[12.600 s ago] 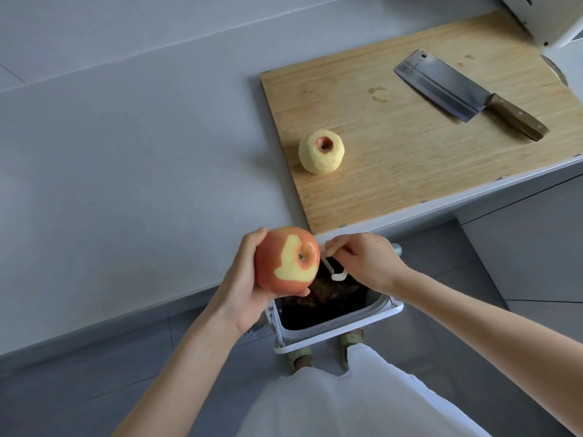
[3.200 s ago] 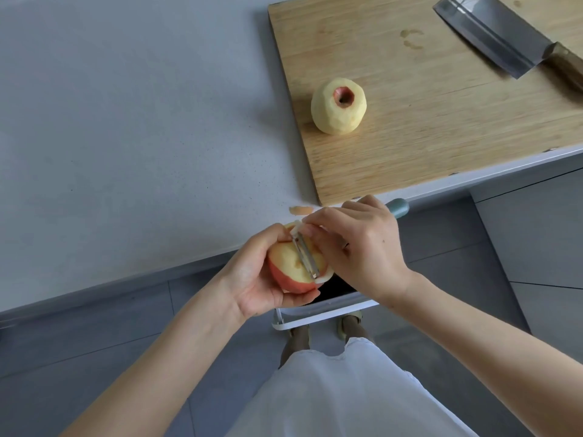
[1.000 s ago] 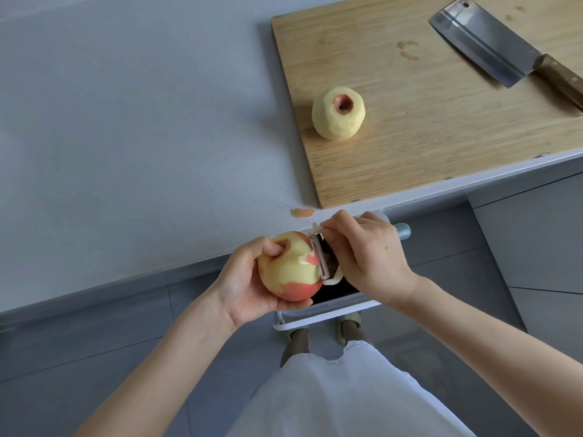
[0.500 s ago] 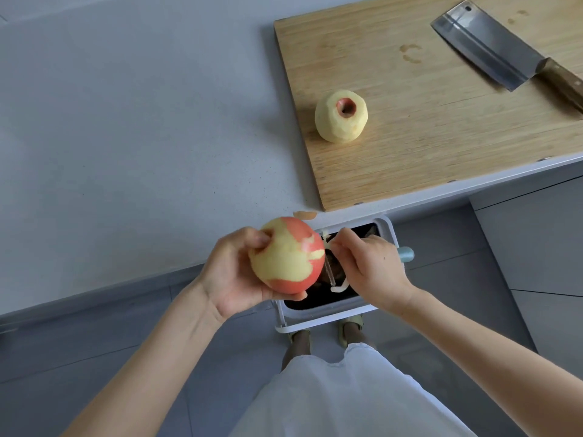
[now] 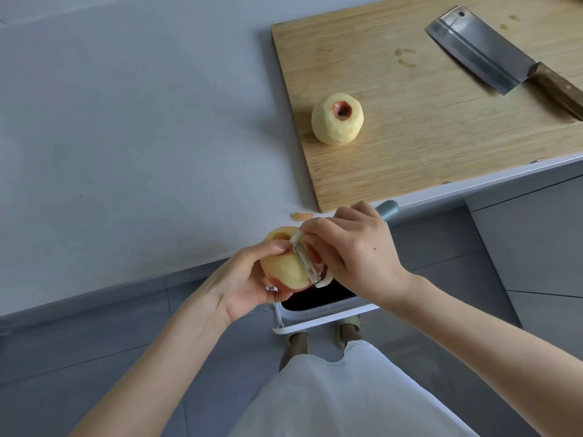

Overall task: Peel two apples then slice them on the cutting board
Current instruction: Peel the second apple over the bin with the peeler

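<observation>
A fully peeled apple sits on the wooden cutting board, near its left edge, stem hollow up. My left hand holds a second apple off the counter's front edge; it is mostly pale flesh with a little red skin low down. My right hand grips a peeler whose blade lies against that apple's right side. The peeler's teal handle end sticks out behind the hand. A cleaver with a wooden handle lies on the board's far right.
A white bin with a dark inside stands on the floor right under my hands. A small scrap of peel lies on the grey counter by the board's near corner. Grey cabinet fronts are at right.
The apple was turned so more peeled flesh faces up. My right hand brought the peeler back up from over the bin onto the apple's upper side.
</observation>
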A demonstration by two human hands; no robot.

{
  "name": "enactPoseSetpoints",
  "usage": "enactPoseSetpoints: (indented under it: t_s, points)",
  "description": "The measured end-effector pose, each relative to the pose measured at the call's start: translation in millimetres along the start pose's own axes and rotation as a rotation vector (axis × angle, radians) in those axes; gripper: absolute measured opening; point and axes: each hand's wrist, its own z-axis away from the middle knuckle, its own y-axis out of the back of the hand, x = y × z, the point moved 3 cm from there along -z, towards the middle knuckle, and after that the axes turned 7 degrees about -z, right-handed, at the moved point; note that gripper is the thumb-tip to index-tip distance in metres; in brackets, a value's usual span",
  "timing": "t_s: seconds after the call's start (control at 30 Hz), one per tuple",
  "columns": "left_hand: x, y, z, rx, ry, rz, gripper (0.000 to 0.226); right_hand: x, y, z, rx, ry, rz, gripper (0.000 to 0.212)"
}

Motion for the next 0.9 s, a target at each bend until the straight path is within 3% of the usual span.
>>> enactPoseSetpoints:
  t_s: [0.23, 0.37, 0.43, 0.53, 0.8, 0.9]
  points:
    - [-7.5, -6.5, 2.4, -0.07, 0.035, 0.117, 0.023, -1.0, 1.2, -4.2, 0.004, 0.043, -0.003, 0.017]
    - [-4.2, -6.0, 9.5, -0.123, 0.024, 0.18, 0.028, 25.5, -4.3, 8.0, -0.04, -0.087, -0.045, 0.028]
    - [1.5, -11.1, 12.6, -0.143, 0.016, 0.198, 0.02, 30.2, -10.6, 13.4, -0.036, -0.184, -0.089, 0.027]
    - [4.8, -9.1, 9.3, -0.061, 0.026, 0.175, 0.03, 29.0, -5.8, 13.4, 0.025, -0.277, -0.17, 0.03]
    - [1.9, -12.0, 5.6, -0.07, 0.062, 0.038, 0.054, -9.0, 2.3, -1.9, 0.02, 0.011, -0.054, 0.022]
    - [2.8, -11.8, 4.7, -0.086, 0.067, -0.016, 0.053, -4.1, 2.0, -3.6, 0.009, 0.052, -0.051, 0.017]
